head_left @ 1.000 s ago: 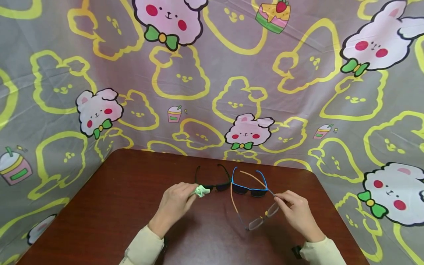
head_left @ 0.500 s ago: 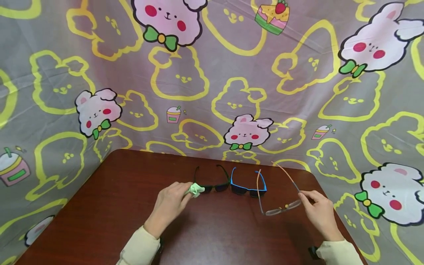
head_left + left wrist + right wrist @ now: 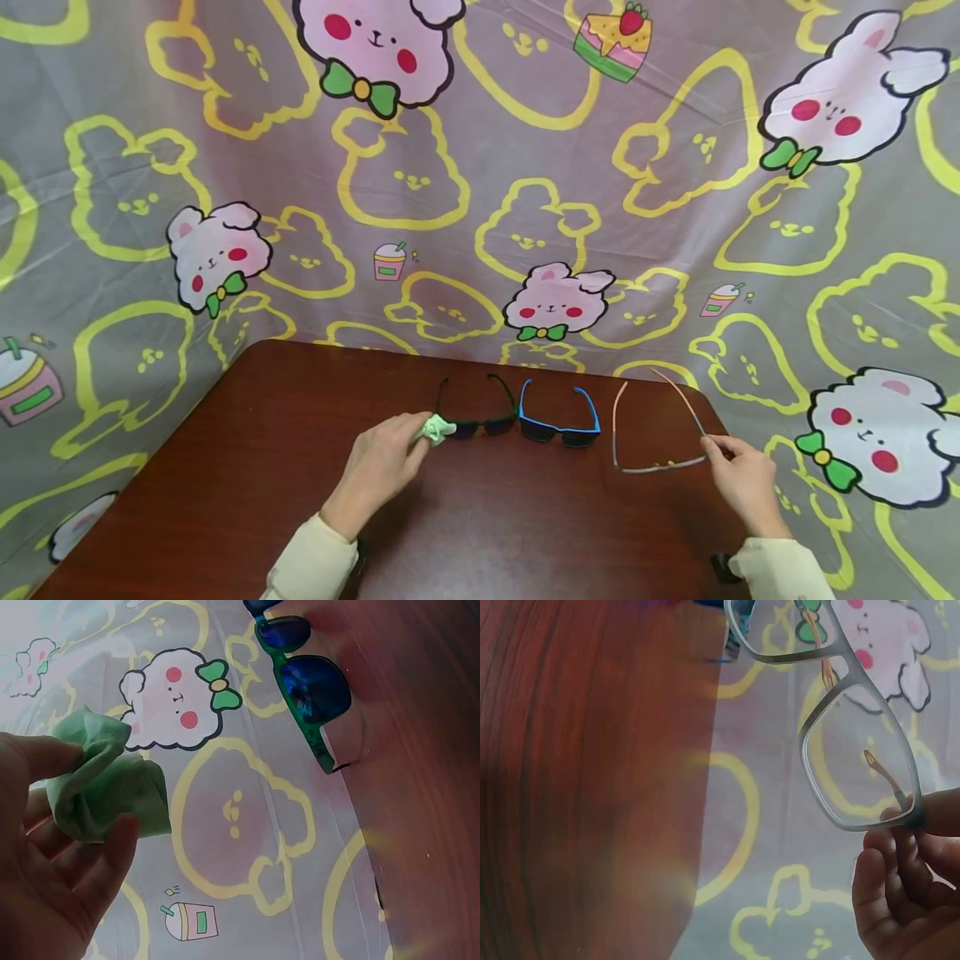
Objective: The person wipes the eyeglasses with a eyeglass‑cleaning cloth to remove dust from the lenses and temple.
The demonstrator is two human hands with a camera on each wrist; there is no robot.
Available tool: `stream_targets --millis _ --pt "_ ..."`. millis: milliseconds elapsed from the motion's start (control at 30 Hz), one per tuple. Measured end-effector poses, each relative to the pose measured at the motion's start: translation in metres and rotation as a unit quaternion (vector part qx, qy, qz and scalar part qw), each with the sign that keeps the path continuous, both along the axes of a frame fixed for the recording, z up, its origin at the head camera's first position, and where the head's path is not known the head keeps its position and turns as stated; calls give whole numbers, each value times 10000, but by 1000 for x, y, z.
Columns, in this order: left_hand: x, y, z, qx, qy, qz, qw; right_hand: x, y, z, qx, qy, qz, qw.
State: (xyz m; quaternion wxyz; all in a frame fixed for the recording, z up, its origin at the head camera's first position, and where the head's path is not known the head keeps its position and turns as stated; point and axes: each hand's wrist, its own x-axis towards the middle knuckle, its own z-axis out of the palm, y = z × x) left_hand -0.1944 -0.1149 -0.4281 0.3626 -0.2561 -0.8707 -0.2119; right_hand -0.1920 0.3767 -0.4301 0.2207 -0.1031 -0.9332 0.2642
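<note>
My left hand [image 3: 381, 460] pinches a crumpled pale green cloth [image 3: 436, 429], bunched between thumb and fingers in the left wrist view too [image 3: 112, 787]. With thumb and fingers my right hand [image 3: 744, 479] grips a pair of clear-lens eyeglasses [image 3: 660, 468] by the corner where frame and right temple meet. Both orange-tipped temples are unfolded and point toward the back of the table. In the right wrist view the grey frame [image 3: 851, 671] shows close up. Whether the glasses touch the tabletop I cannot tell.
Dark-framed sunglasses [image 3: 480, 429] lie unfolded just beyond the cloth, partly hidden by it. Blue-framed sunglasses [image 3: 558, 431] lie beside them to the right. The brown table [image 3: 510, 533] meets a printed cloth backdrop [image 3: 450, 250] at its back and sides.
My right hand has carried the clear eyeglasses rightward, from in front of the blue sunglasses to their right, turning them until their temples point backward. The left hand has shifted slightly left with the cloth.
</note>
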Motion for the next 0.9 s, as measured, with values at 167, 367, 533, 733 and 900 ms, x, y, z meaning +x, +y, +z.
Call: stream_targets --millis 167,367,533,733,900 --pt "1 2 0 158 -174 -18 9997 -4 11 -2 -63 -253 9 9997" --pt "3 5 0 236 -378 7 9990 -13 22 -6 -22 -632 47 9980" --pt "5 7 0 369 -698 41 9969 -22 31 -14 -89 -901 181 9957" --pt "6 8 0 453 -921 44 9947 -31 36 -26 -159 -981 195 9949" --pt "6 11 0 572 -1012 -8 9932 -35 42 -28 -280 -1190 282 9921"
